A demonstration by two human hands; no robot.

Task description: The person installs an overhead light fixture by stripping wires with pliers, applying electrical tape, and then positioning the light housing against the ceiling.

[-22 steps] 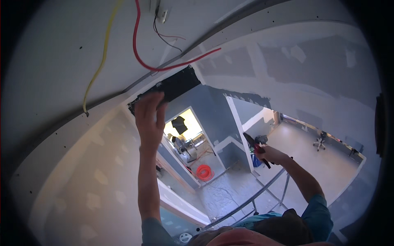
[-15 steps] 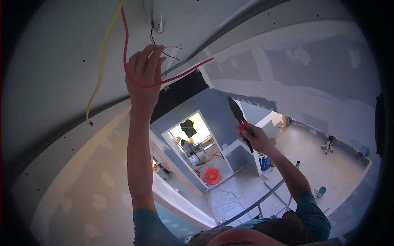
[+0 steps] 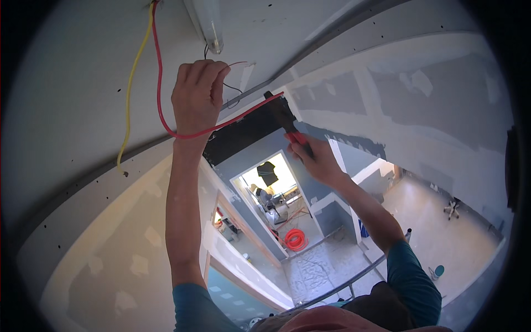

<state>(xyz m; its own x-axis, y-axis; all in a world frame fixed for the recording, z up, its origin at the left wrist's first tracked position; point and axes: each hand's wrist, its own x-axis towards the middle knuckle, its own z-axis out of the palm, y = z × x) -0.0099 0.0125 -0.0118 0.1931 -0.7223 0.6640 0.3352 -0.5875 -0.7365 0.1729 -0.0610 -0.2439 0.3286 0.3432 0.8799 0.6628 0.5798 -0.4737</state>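
My left hand (image 3: 196, 94) is raised at the ceiling, fingers curled in a pinch around a thin reddish wire (image 3: 239, 63), with thin dark wires (image 3: 235, 88) just behind it. A thick red cable (image 3: 159, 83) hangs from the ceiling and loops across my left wrist, its free end reaching right. A yellow cable (image 3: 130, 88) dangles farther left. My right hand (image 3: 314, 159) grips a long dark tool with red-and-black handles, apparently pliers (image 3: 279, 110), its jaws up by the red cable's free end. A clear tube fixture (image 3: 210, 30) is on the ceiling above my left hand.
A metal rail (image 3: 337, 290) curves below me. Beyond are a doorway (image 3: 238, 185), a coil of orange hose (image 3: 296, 239), a sheeted floor (image 3: 310, 271), a wheeled chair base (image 3: 451, 209) in the right-hand room, and a patched plasterboard wall (image 3: 105, 238) on the left.
My left hand has risen to the thin wires and closed its fingers. The pliers in my right hand have moved up and leftward toward the red cable's end. The view has shifted slightly.
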